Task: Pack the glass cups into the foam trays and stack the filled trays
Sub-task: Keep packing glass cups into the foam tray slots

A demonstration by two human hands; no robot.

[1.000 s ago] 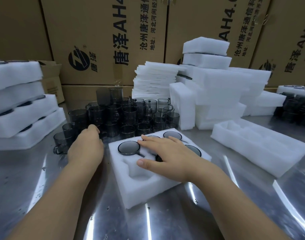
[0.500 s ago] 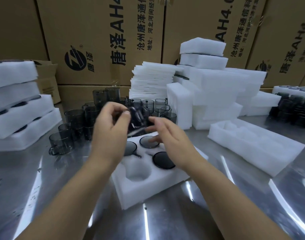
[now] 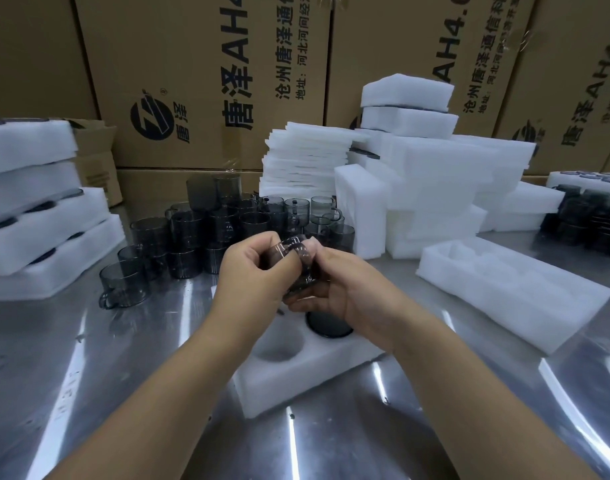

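Note:
Both hands hold one smoky grey glass cup (image 3: 298, 263) above the white foam tray (image 3: 307, 372) in the middle of the steel table. My left hand (image 3: 251, 285) grips its left side, my right hand (image 3: 345, 289) curls round its right side and underside. The cup is tilted on its side. Under the hands, one filled pocket shows a dark cup (image 3: 327, 323); an empty pocket (image 3: 282, 344) lies at the front left. Other pockets are hidden by my hands. A cluster of loose grey cups (image 3: 206, 237) stands behind the tray.
Filled foam trays are stacked at the left (image 3: 37, 216). An empty foam tray (image 3: 511, 292) lies at the right. Foam sheets (image 3: 307, 161) and foam blocks (image 3: 435, 174) pile up at the back. More cups (image 3: 590, 223) stand far right. Cardboard boxes (image 3: 199, 81) wall the back.
My left hand took a cup from the cluster and lifted it over the tray. My right hand left the tray and joined it on the cup.

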